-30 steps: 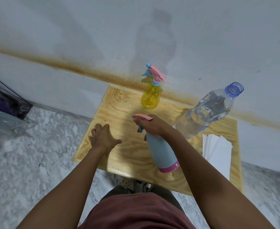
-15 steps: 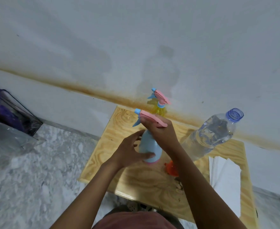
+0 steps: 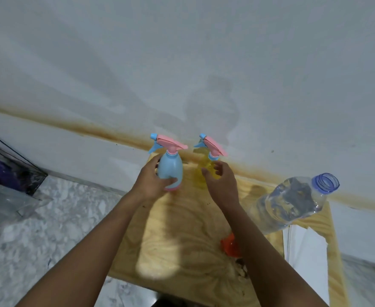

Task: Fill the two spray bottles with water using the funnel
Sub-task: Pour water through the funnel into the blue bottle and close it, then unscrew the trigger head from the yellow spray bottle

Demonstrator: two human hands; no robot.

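Note:
A blue spray bottle (image 3: 172, 168) with a pink trigger head stands upright at the far left of the wooden board (image 3: 182, 240). My left hand (image 3: 152, 181) grips its body. Just to its right stands a yellow spray bottle (image 3: 205, 171) with the same pink head. My right hand (image 3: 220, 182) hovers in front of the yellow bottle with fingers spread and relaxed, holding nothing. An orange funnel (image 3: 232, 244) lies on the board, partly hidden by my right forearm. A large clear water bottle (image 3: 290, 204) with an uncapped blue neck stands at the right.
White folded paper (image 3: 306, 249) lies on the board's right side. The wall (image 3: 182, 63) runs directly behind the bottles. A clear container (image 3: 11, 171) with purple contents sits on the marble floor at the left.
The blue spray bottle moved from near the middle of the board to the far edge beside the yellow one. My right hand let go of its trigger head; my left hand still holds its body.

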